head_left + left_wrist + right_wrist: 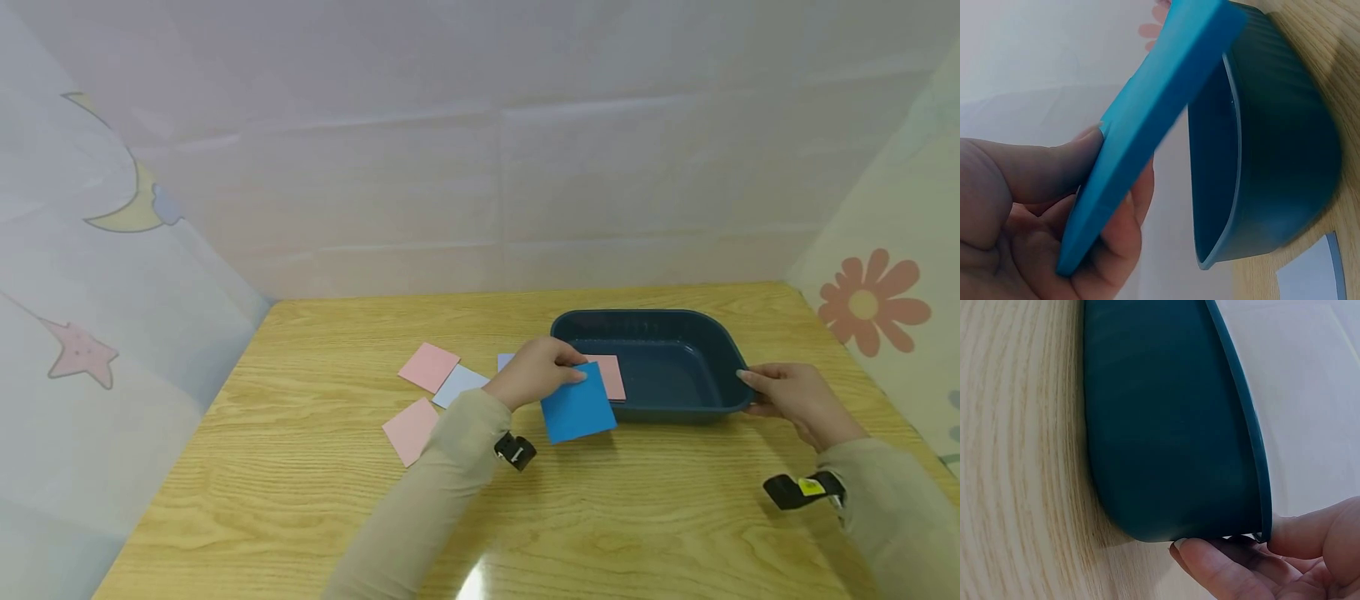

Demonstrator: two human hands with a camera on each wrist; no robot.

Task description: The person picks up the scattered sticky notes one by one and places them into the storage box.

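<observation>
Hands (534, 369) (802, 402) gripping blue sq. (577, 407) (L), tub (675, 413) (R), pink sq. (611, 377) inside

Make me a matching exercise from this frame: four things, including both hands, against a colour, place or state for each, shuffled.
Things:
1. Left hand
2. Right hand
3. Tub
4. Printed flower

Descriptions:
A. Dark blue-green
B. Pinches a blue square
C. Reddish petals, yellow centre
D. Grips the tub's right end

Pairs: 1-B, 2-D, 3-A, 4-C
</observation>
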